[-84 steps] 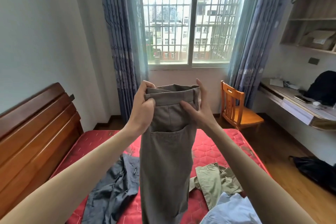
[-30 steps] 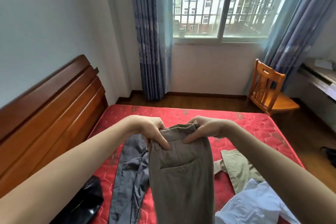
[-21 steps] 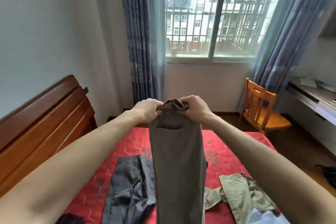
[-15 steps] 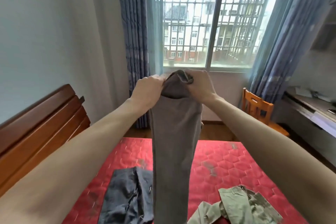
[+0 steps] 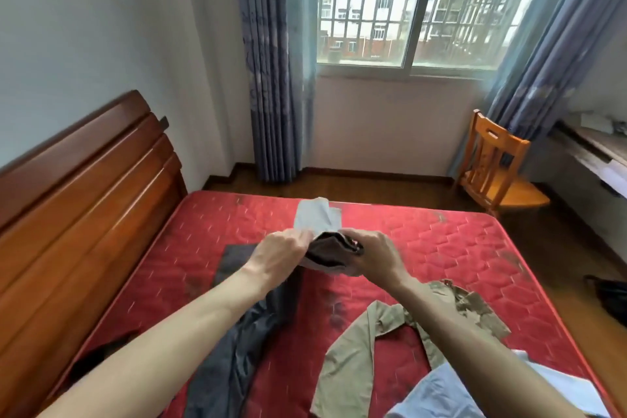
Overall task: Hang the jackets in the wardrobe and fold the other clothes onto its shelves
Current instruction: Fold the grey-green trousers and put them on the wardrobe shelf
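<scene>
Both hands, left hand and right hand, grip the bunched brown trousers together above the middle of the red bed, with a dark garment lying left and an olive shirt right.

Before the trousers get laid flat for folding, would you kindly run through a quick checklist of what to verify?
1. Left hand grips the brown trousers: ok.
2. Right hand grips them too: ok.
3. Trousers smooth and aligned: not ok, bunched between the hands.
4. Bare mattress ahead for laying down: ok.
5. Grey garment clear of the drop spot: cannot tell.
6. Wardrobe in view: not ok.
</scene>
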